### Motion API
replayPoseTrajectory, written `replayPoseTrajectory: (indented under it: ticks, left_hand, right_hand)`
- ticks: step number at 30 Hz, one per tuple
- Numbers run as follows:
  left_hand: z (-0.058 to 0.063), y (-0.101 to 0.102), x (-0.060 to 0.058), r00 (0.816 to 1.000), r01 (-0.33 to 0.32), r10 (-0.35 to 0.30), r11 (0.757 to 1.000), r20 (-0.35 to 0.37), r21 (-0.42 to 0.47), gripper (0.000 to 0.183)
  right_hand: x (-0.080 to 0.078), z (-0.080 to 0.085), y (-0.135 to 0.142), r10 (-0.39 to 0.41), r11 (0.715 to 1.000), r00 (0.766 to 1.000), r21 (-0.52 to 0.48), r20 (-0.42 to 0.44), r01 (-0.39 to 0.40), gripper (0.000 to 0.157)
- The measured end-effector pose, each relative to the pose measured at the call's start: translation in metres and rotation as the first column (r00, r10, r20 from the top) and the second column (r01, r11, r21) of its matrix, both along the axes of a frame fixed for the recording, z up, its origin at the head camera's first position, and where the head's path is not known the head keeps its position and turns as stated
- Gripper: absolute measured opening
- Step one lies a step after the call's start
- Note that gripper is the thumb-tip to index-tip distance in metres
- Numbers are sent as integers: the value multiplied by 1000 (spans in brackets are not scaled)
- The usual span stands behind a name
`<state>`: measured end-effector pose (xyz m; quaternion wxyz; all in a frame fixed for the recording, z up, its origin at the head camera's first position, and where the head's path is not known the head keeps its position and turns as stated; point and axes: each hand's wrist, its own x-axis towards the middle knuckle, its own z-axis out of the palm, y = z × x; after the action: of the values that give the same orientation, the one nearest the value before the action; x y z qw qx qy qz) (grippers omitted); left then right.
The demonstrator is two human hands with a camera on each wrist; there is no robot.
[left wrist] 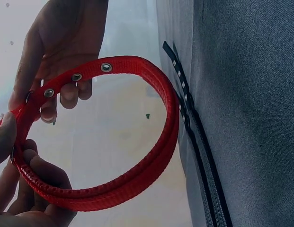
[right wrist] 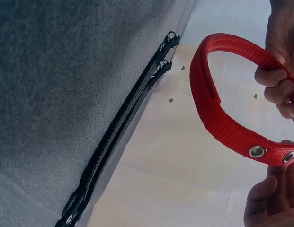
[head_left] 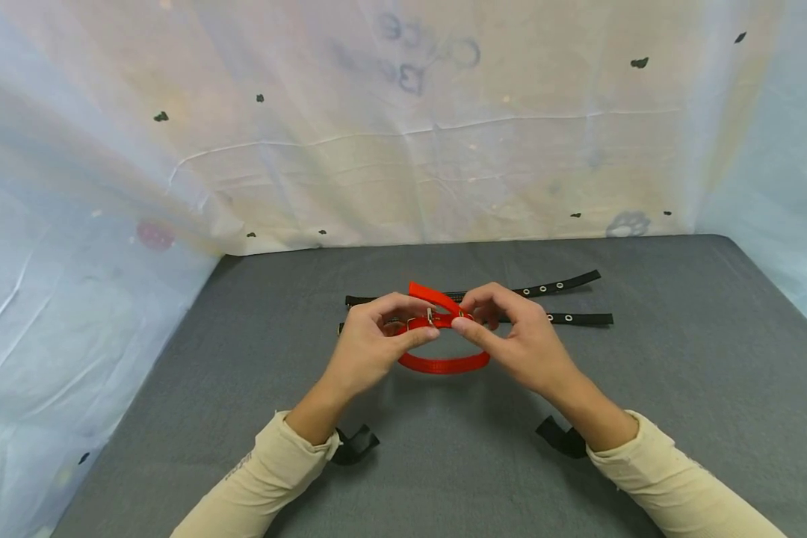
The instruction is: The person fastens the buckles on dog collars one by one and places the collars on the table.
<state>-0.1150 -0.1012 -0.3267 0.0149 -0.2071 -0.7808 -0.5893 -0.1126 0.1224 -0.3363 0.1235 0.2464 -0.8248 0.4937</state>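
Between the two hands a red pet collar (head_left: 444,365) with metal eyelets is held up in a loop above the table. My left hand (head_left: 370,340) pinches it beside the metal buckle, thumb in front and fingers behind. My right hand (head_left: 521,340) pinches the strap just right of the buckle, where the free end (head_left: 437,295) sticks up to the left. In the left wrist view the red collar (left wrist: 137,189) forms a wide ring, its eyelets along the upper part. The right wrist view shows the collar (right wrist: 203,94) curving between the hands.
Two black collars (head_left: 571,282) with eyelets lie side by side behind the hands on the grey table (head_left: 444,463). Black straps (head_left: 356,446) hang at both wrists. A pale printed curtain (head_left: 403,179) stands behind the table and at its sides.
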Motion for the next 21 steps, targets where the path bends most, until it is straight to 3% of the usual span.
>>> replayPoseTrajectory:
  ticks: [9, 15, 21]
  left_hand:
    - [-1, 2, 1, 1000, -4, 5, 997, 19, -78, 27]
    - [-2, 4, 2, 999, -13, 16, 996, 33, -90, 29]
    - [-4, 5, 2, 1000, -5, 6, 996, 10, -84, 29]
  right_hand:
    - [0, -3, -1, 0, 1000, 992, -18, -127, -2, 26]
    - [1, -3, -1, 13, 999, 986, -50, -167, -21, 39]
    - [3, 0, -1, 63, 996, 983, -58, -171, -74, 39]
